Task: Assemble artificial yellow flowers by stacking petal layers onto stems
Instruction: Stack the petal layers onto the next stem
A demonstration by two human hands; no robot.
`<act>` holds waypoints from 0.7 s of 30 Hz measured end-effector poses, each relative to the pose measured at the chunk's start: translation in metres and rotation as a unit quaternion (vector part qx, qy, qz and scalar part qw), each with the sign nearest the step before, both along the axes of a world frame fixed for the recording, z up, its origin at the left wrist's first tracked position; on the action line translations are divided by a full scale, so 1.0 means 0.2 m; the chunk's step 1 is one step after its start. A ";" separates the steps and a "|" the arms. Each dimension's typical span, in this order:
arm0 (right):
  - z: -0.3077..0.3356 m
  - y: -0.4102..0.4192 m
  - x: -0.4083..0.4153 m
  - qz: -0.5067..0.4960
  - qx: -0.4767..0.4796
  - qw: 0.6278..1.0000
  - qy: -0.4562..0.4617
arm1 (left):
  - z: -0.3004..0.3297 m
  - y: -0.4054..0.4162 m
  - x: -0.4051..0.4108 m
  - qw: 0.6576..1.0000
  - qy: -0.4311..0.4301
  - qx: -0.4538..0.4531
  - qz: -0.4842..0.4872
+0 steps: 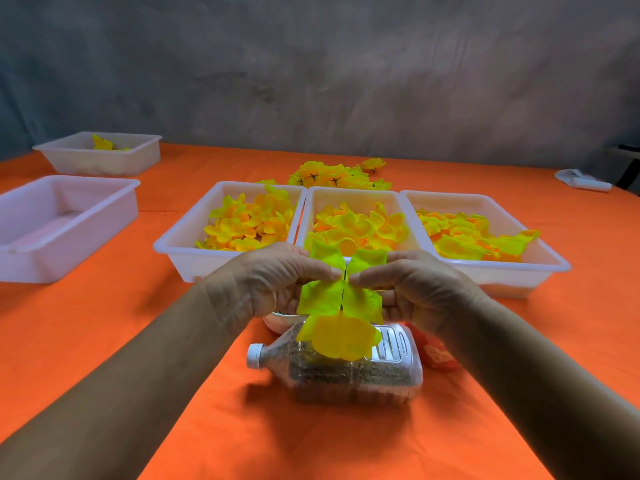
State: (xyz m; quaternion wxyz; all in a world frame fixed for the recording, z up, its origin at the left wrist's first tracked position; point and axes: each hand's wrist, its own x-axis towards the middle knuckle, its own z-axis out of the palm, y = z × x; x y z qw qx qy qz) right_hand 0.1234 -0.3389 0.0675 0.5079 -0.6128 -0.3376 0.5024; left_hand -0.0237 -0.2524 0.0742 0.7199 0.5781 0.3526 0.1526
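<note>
Both hands were pinching at the centre of the work: left hand point(273, 282) and right hand point(415, 289) met thumb-to-fingertip on a thin dark stem point(344, 289), held roughly upright above the table point(104, 341), just in front of the middle tray; grip narrow, fingertips only, palms clear.

On the stem: a green-yellow petal layer point(341, 289) spread in four lobes around the pinch, and a fuller yellow petal layer point(341, 336) hanging below it, nearer the camera; whether the upper layer was fully seated against the lower one I couldn't tell.

Handling, as a judgement: petals looked like thin fabric, near weightless, floppy, easy to crease; no load-bearing at the lobes; take them at the centre hole, right beside the stem; the stem looked thin and bendy, so support it close to where a layer slides; pinch force low; main risk is a crooked layer or a torn hole, not a drop.

Outward: a clear plastic bottle point(346, 372) of dark granules lay on its side under the hands, white cap to the left; a small white bowl point(277, 322) partly hidden behind it; something red point(438, 355) to its right.

Beyond: three white trays of loose petals side by side: left tray point(180, 251), middle tray point(349, 192), right tray point(540, 268); finished flowers point(332, 176) heaped behind them; two more white trays point(69, 216) far left.
</note>
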 end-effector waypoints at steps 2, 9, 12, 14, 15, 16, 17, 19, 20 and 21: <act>0.00 -0.01 0.00 0.004 -0.002 1.000 -0.007 | 0.00 0.00 -0.01 1.000 0.009 0.008 0.002; 0.00 -0.01 -0.01 0.006 -0.007 1.000 0.010 | -0.02 0.00 -0.02 1.000 0.021 0.004 -0.009; 0.02 -0.01 -0.01 -0.008 -0.011 1.000 -0.012 | -0.03 0.00 -0.01 0.999 0.031 0.016 -0.010; 0.02 -0.01 -0.01 -0.014 -0.015 0.999 -0.039 | -0.05 0.00 -0.01 0.998 0.045 0.034 -0.004; 0.02 -0.01 -0.01 -0.012 -0.016 0.999 -0.049 | -0.05 0.00 -0.01 0.998 0.053 0.042 -0.003; 0.02 -0.01 -0.01 -0.012 -0.016 0.998 -0.060 | -0.06 0.00 -0.01 0.997 0.062 0.051 -0.001; 0.02 -0.01 -0.02 -0.013 -0.018 0.997 -0.070 | -0.06 0.00 -0.01 0.996 0.070 0.063 -0.001; 0.03 -0.01 -0.02 -0.017 -0.021 0.996 -0.087 | -0.07 0.00 -0.01 0.993 0.079 0.086 0.002; 0.02 -0.01 -0.02 -0.018 -0.022 0.995 -0.097 | -0.07 0.00 -0.01 0.992 0.081 0.096 0.007; 0.02 -0.01 -0.02 -0.014 -0.022 0.994 -0.105 | -0.07 0.01 -0.01 0.991 0.084 0.105 0.012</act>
